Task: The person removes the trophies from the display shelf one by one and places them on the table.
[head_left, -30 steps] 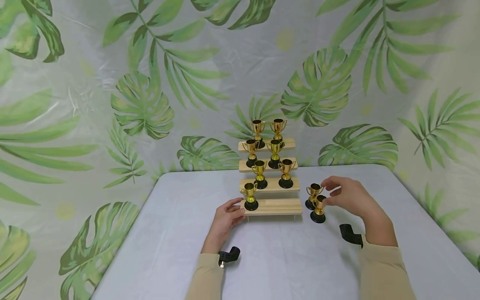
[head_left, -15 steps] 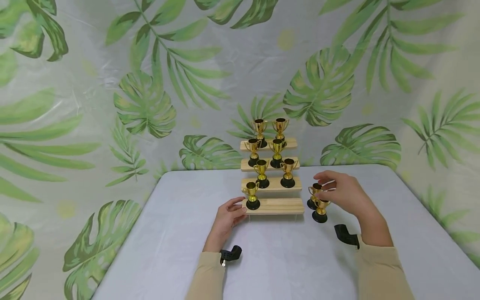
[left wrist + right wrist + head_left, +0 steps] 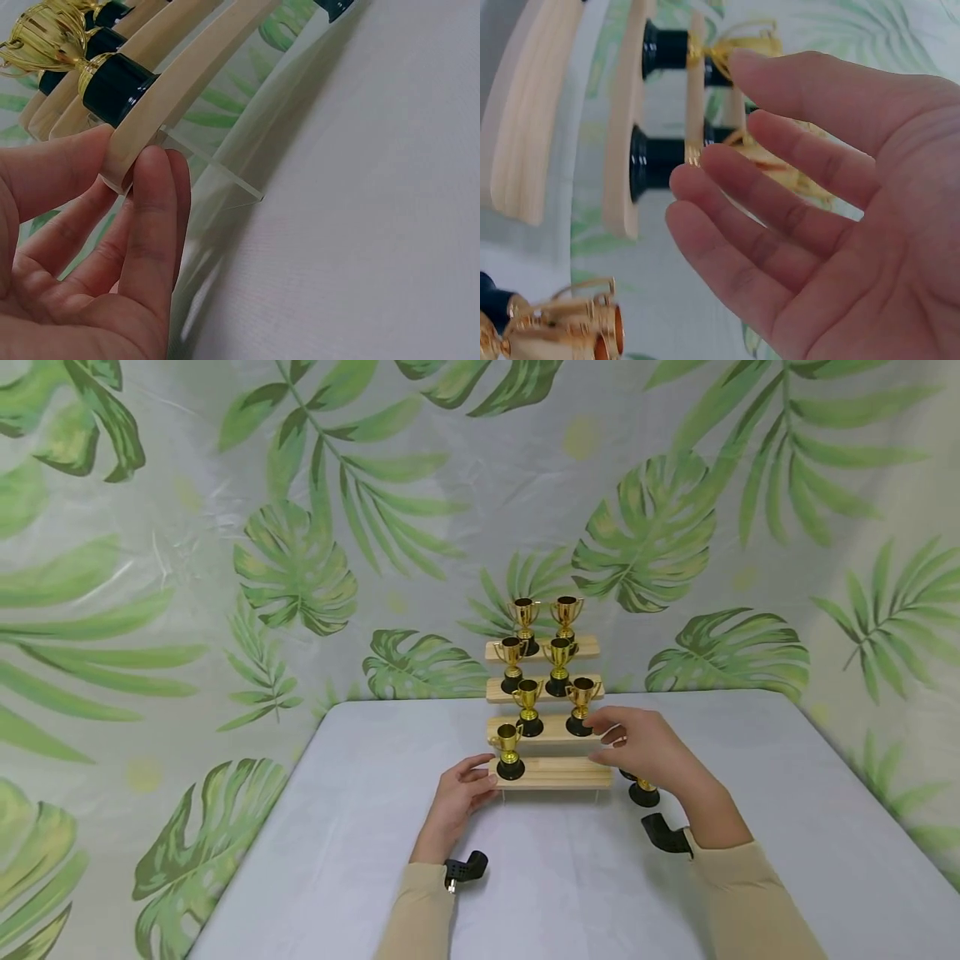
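Observation:
A stepped display stand with wooden shelves holds small gold trophy cups on black bases. My left hand [image 3: 453,797] pinches the left end of its lowest shelf [image 3: 562,774]; in the left wrist view the thumb lies above the board and fingers [image 3: 150,202] below. One trophy [image 3: 510,750] stands at that shelf's left end. My right hand [image 3: 648,747] holds nothing, its fingers spread and slightly bent. It hovers at the stand's right side, close to the right-hand trophy [image 3: 581,702] of the second shelf up. Past the hand stands a trophy [image 3: 643,793] on the table, partly hidden.
Two trophies [image 3: 570,322] overlap at the lower left of the right wrist view. Pairs of cups stand on the upper shelves [image 3: 585,646]. Clear legs [image 3: 217,165] support the lowest shelf on the white-covered table [image 3: 360,827]. A leaf-patterned curtain [image 3: 420,527] hangs behind.
My right hand has moved left, from beside the two table trophies to the stand's right side, carrying nothing. The left hand keeps its grip on the shelf end. The view has shifted slightly.

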Demonstrator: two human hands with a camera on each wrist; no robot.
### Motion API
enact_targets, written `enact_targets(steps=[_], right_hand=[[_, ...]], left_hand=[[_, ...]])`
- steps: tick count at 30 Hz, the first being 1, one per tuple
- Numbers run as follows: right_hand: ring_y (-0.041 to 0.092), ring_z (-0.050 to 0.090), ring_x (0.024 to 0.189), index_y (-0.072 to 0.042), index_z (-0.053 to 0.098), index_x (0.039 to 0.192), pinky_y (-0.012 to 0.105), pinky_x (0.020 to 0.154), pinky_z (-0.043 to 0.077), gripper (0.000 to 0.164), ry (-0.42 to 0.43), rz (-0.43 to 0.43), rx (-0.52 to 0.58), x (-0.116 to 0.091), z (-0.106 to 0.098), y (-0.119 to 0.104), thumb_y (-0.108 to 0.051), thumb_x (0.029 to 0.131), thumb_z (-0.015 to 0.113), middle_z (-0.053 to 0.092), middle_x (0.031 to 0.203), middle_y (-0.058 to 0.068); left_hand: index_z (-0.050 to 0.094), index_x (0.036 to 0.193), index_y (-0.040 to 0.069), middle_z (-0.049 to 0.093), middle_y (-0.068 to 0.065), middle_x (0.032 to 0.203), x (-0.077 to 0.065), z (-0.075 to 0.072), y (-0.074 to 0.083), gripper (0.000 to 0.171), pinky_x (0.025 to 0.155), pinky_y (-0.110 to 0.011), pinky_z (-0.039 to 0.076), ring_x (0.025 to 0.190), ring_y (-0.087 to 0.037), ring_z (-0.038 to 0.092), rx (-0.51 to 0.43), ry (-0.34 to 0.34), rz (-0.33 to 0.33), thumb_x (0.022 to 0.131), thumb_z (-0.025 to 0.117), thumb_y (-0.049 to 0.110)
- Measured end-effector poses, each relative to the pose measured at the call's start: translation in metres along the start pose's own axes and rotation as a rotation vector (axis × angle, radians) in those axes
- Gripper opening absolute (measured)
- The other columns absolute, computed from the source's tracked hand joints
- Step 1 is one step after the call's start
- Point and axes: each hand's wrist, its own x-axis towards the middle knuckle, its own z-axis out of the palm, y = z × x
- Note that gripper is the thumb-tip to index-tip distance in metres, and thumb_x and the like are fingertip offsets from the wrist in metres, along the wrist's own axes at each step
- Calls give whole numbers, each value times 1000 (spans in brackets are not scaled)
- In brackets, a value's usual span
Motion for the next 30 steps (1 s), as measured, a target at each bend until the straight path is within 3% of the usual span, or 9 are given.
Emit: enact_targets(steps=[8, 14, 30], right_hand=[[23, 66, 99, -18, 68, 123, 39, 82, 57, 38, 3, -54, 19, 4, 28, -17, -19, 87, 81, 66, 112, 2], [21, 67, 95, -17, 70, 122, 38, 82, 58, 40, 63, -102, -9, 10, 44, -28, -18, 85, 83, 68, 107, 0], [27, 66, 99, -10, 72, 120, 41, 80, 59, 41, 178, -185, 17, 34, 66, -52, -20, 83, 85, 69, 115, 8]], left_hand=[[62, 134, 5, 65, -10, 100, -1, 0, 1, 46, 84, -35, 59, 84, -18, 67, 4, 10, -14, 90, 74, 3], [60, 137, 2, 65, -9, 100, 0, 1, 1, 48, 85, -35, 59, 85, -17, 66, 4, -3, 1, 90, 73, 3], [61, 136, 4, 66, -10, 101, 0, 0, -1, 47, 84, -36, 59, 85, -18, 67, 6, -2, -4, 90, 74, 4]])
